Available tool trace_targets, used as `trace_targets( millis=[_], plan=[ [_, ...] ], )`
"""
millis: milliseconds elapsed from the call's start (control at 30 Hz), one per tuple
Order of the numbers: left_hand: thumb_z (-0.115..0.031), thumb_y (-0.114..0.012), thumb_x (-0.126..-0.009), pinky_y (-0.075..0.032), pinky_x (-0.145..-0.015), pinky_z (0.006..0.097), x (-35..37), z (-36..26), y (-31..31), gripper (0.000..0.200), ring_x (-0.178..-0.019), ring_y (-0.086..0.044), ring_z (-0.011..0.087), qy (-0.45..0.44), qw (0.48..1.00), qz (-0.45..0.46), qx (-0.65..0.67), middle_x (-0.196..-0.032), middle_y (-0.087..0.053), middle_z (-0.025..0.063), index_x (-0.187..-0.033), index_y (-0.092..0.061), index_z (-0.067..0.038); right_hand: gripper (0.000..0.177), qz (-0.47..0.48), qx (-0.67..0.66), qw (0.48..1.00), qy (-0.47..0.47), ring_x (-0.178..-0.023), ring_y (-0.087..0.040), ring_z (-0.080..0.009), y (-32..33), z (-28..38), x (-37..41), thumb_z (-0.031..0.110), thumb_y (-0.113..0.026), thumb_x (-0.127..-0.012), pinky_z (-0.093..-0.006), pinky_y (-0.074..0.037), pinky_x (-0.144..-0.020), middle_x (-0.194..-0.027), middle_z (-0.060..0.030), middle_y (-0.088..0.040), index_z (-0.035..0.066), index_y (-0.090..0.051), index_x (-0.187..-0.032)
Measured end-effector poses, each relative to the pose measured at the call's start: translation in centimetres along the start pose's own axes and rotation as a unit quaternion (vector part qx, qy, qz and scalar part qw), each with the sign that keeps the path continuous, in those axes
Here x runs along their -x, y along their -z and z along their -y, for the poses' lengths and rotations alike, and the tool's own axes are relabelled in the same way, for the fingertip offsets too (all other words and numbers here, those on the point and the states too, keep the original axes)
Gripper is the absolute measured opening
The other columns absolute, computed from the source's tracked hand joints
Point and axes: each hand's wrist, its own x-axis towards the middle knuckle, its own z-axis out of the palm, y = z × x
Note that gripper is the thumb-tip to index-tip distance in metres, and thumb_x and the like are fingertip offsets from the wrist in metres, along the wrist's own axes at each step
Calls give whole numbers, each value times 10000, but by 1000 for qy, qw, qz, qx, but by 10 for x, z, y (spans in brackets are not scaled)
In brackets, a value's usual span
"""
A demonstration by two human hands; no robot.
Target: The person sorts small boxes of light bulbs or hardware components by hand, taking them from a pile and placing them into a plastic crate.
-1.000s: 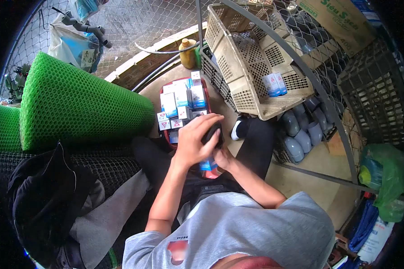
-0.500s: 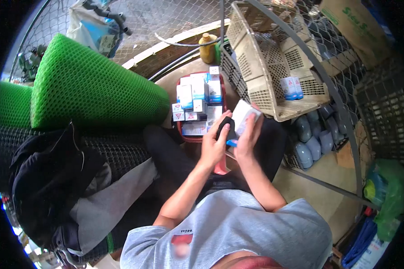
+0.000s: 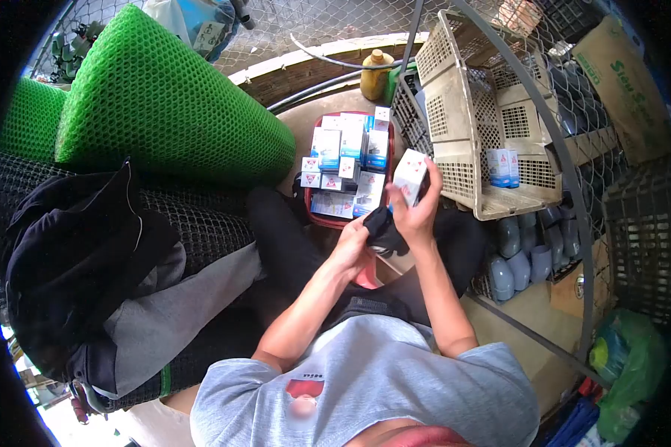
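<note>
big beige crate (image 3: 455, 104) is tipped up against the wire fence, and just two small blue-and-white boxes (image 3: 503, 167) stand in its lower corner. rows of grey pipe elbows (image 3: 533, 253) sit under it. the red tray (image 3: 322, 221) on the floor is packed with little white and blue cartons (image 3: 350, 153), some standing, some lying flat. right hand (image 3: 419, 216) has its fingers wrapped round one white box (image 3: 408, 177), held just over the tray's right edge, long axis close to upright, red-marked end pointing away toward the beige crate. left hand (image 3: 353, 249) is closed on a black cloth (image 3: 384, 226) right at the box's lower end
</note>
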Motion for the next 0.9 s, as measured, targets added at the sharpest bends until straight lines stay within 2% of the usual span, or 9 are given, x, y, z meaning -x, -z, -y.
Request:
trace_targets(
  millis=[67,133,233,367,467,500,567,733,900],
  plan=[
    [-331,-743,-948,-553,-1003,379,4,-13,13,583,-1114,-690,196,-4,1000,6,16,-1258,-684,107,-1400,-566,-7,754,-28,-46,978,-201,-1215,-552,-392,-14,-18,-3,250,-831,-871,-460,-439,-1040,-1326,-257,-532,8,-409,-1446],
    [-336,-783,-915,-559,-1003,371,7,-33,26,653,-1129,-695,200,-13,1000,-11,2,-1247,-692,105,-1426,-552,-1,698,-3,12,965,-263,-1244,-553,-381,-28,-56,0,251,-823,-864,-444,-426,-1070,-1348,-249,-547,-13,-467,-1403],
    [-215,-662,-1002,-571,-966,362,0,-52,63,456,-1086,-707,203,-56,992,-93,-61,-1235,-693,108,-1393,-587,6,699,2,25,911,-412,-1278,-540,-383,-60,-131,20,322,-831,-838,-452,-415,-1092,-1369,-255,-552,-18,-532,-1370],
    [-91,-561,-1032,-584,-936,347,0,-66,94,350,-1069,-713,204,-98,983,-140,-62,-1238,-698,120,-1366,-614,-4,807,13,175,893,-415,-1276,-587,-358,-108,-219,24,335,-870,-783,-429,-461,-1073,-1360,-256,-609,-24,-530,-1422],
    [-75,-558,-1030,-590,-929,349,2,-67,104,347,-1063,-715,204,-92,979,-173,-57,-1228,-702,122,-1364,-615,0,849,93,149,917,-359,-1229,-631,-378,-135,-267,25,290,-850,-784,-426,-495,-1051,-1333,-266,-637,19,-476,-1496],
    [-75,-558,-1030,-590,-929,349,2,-64,108,347,-1063,-715,204,-93,979,-174,-57,-1228,-702,122,-1364,-615,0,849,94,148,917,-359,-1229,-631,-378,-136,-271,27,290,-850,-784,-426,-495,-1051,-1333,-266,-637,19,-476,-1496],
    [-56,-550,-1027,-593,-917,346,1,-57,114,348,-1055,-715,200,-72,976,-196,-65,-1223,-703,120,-1364,-615,1,868,283,144,859,-402,-1240,-630,-366,-142,-278,29,263,-851,-775,-406,-497,-1055,-1357,-261,-624,43,-461,-1519],
    [-9,-489,-984,-573,-986,392,0,-50,119,406,-1134,-692,238,-46,975,-187,-109,-1278,-681,129,-1374,-602,-9,705,293,166,875,-347,-1278,-598,-364,-141,-243,35,133,-801,-849,-408,-471,-1094,-1343,-234,-633,104,-520,-1494],
    [-101,-608,-1025,-582,-892,315,-7,-52,118,334,-1051,-709,167,-38,976,-188,-99,-1193,-717,82,-1349,-641,-26,749,316,131,897,-280,-1277,-593,-374,-134,-239,65,134,-811,-824,-420,-473,-1091,-1351,-236,-623,77,-501,-1504]
  ],
)
